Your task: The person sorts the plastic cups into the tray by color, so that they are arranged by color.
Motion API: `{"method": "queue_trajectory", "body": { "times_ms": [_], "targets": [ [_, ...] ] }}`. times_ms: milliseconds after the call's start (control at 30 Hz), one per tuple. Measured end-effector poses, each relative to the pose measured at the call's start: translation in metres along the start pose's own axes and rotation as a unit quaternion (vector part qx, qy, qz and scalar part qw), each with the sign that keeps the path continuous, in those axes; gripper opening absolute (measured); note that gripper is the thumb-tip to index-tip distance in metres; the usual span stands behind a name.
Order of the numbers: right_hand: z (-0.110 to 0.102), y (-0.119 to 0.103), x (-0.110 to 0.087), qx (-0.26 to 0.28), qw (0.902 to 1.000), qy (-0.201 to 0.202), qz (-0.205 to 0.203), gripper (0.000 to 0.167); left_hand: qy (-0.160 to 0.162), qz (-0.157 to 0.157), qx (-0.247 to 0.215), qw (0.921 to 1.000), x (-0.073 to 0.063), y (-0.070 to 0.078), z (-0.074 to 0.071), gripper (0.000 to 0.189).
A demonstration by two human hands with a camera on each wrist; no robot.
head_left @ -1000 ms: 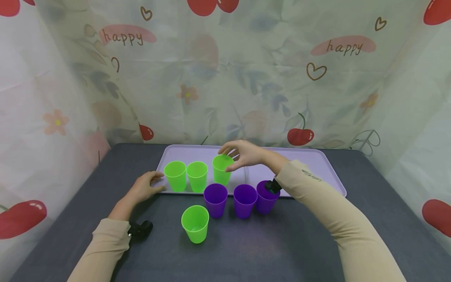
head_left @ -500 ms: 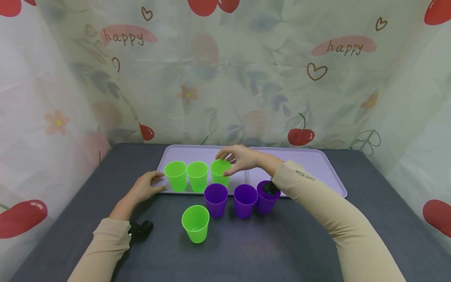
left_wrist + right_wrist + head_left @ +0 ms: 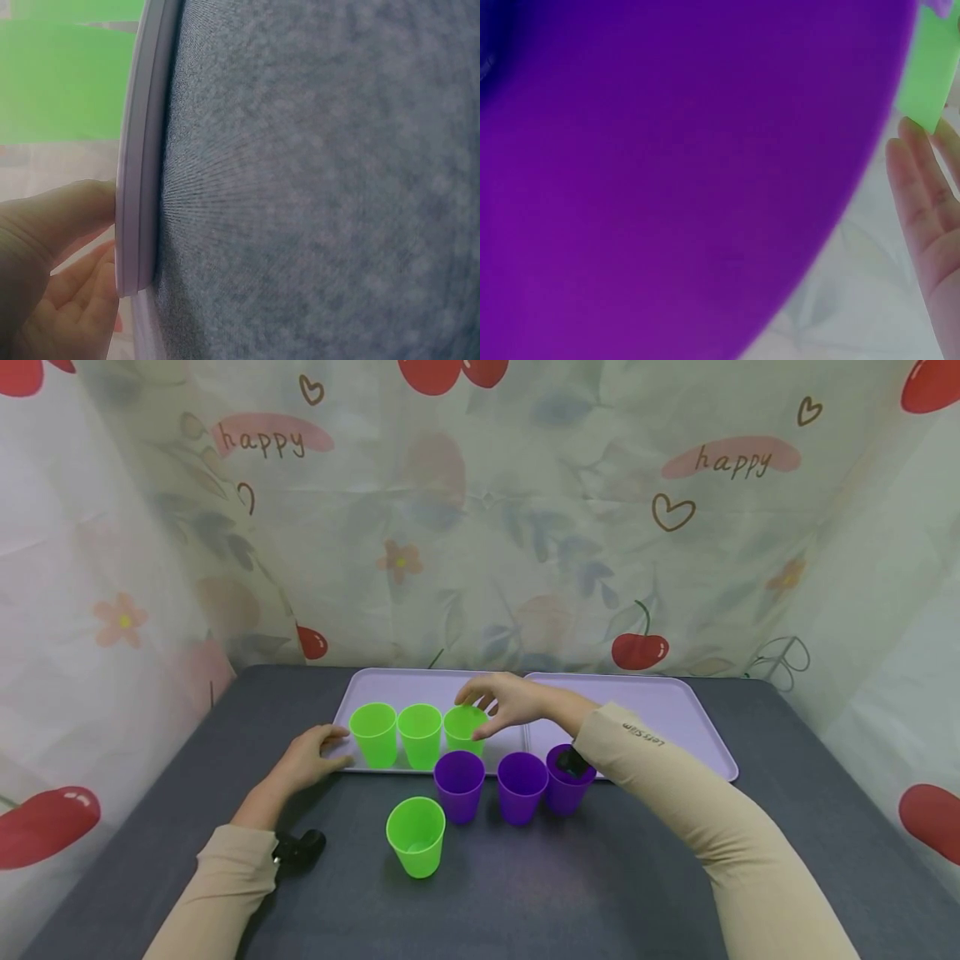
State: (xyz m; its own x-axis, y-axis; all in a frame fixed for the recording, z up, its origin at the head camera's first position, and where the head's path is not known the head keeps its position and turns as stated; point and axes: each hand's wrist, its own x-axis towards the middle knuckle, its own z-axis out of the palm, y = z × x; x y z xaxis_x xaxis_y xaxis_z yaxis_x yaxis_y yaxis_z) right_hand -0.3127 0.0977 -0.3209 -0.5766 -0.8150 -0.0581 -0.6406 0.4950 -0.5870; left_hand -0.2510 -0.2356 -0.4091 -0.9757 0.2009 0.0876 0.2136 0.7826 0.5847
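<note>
My right hand (image 3: 512,700) holds a bright green plastic cup (image 3: 458,725) by its rim, thumb on the near side and fingers beyond. This cup stands upright over the left lilac tray (image 3: 408,683), right of two matching green cups (image 3: 373,735) in a row. At the tray's near left corner, my left hand (image 3: 309,757) grips the edge; the left wrist view shows thumb (image 3: 82,206) and fingers against its rim. Fingers of the right hand (image 3: 930,202) touch a green cup (image 3: 928,71) in the right wrist view, beyond a purple cup (image 3: 705,165) filling most of it.
Three purple cups (image 3: 521,789) stand before the trays, overlapping their near edge in the head view. Another green cup (image 3: 416,839) is nearer, on the dark grey table (image 3: 570,893). A second lilac tray (image 3: 637,702) adjoins on the right. A printed curtain (image 3: 480,568) encloses the back.
My right hand has moved left and slightly down with the green cup, bringing it closer beside the two green cups. My left hand stays at the tray corner.
</note>
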Motion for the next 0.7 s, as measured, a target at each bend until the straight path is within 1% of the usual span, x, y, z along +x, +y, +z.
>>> {"method": "queue_trajectory", "body": {
  "times_ms": [267,333,467,700],
  "targets": [
    [-0.001,-0.001,0.0,0.006,0.9999,-0.012,0.006,0.06,-0.005,-0.005,-0.001,1.0,0.0,0.0,-0.001,0.043],
    [-0.004,-0.002,-0.002,0.007,0.9999,-0.005,0.006,0.061,-0.006,-0.005,-0.001,1.0,0.0,0.0,0.0,0.043],
    [-0.012,-0.007,-0.007,0.022,0.9993,0.03,-0.001,0.058,-0.008,-0.006,-0.002,1.0,0.0,0.0,0.0,0.044],
    [-0.025,-0.022,-0.021,0.055,0.9933,0.099,-0.023,0.043,-0.005,-0.004,0.0,1.0,-0.001,0.001,0.0,0.043]
  ]
}}
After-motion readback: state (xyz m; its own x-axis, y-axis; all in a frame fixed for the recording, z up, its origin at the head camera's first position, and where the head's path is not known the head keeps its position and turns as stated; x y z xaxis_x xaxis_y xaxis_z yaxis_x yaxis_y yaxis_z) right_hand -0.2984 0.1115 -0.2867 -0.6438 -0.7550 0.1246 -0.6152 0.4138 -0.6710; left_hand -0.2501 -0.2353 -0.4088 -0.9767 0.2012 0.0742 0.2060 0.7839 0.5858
